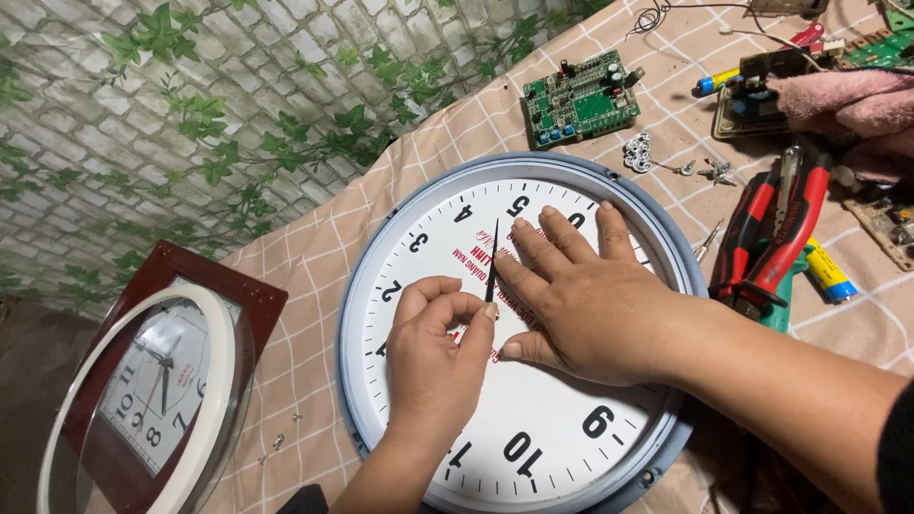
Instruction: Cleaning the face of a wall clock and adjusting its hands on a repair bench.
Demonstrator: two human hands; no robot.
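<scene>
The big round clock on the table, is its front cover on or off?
Off. The right hand lies flat on the bare clock face, and the left hand pinches a clock hand.

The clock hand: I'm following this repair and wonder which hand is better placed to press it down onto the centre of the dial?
Likely the left hand: its fingertips already pinch the thin black clock hand over the white dial. The right hand lies flat on the dial, seemingly steadying the clock, so it is busy.

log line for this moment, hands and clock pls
left hand: pinches thin black clock hand | right hand: flat on large round white clock face
</scene>
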